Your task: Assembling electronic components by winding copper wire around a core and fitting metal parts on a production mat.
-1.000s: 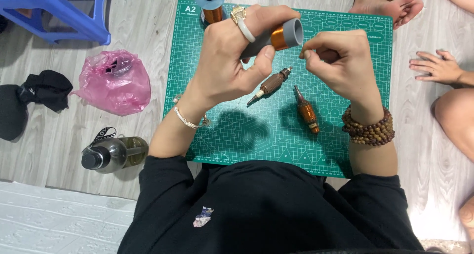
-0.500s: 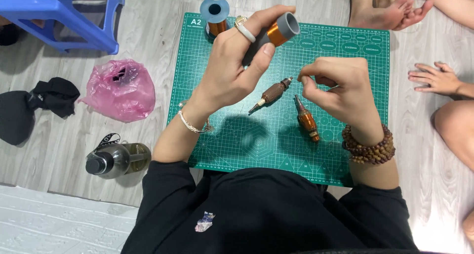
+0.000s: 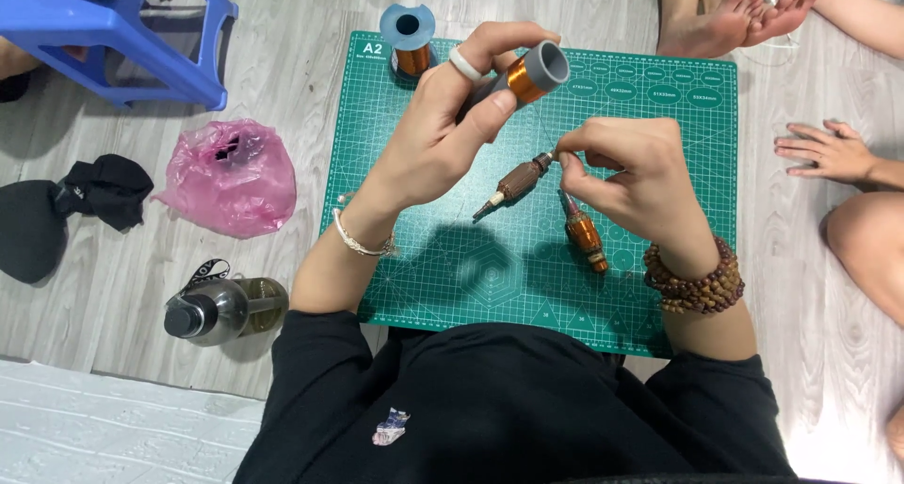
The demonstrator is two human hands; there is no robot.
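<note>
Two hands work above your green cutting mat (image 3: 452,277): your left hand (image 3: 443,136) is clamped around a grey spool of copper wire (image 3: 527,74), while your right hand (image 3: 626,178) pinches fingertips together on a brown wound rotor (image 3: 518,180). Far left on the mat stands a blue spool (image 3: 408,37); a pink plastic bag (image 3: 231,178) lies left of the mat.

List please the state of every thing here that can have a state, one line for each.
Left hand: closed around grey spool, lifted.
Right hand: fingertips pinched at tip of brown rotor.
Second rotor: lying on mat, untouched.
Blue spool: upright.
Bottle: lying, capped.
Pink bag: crumpled.
</note>
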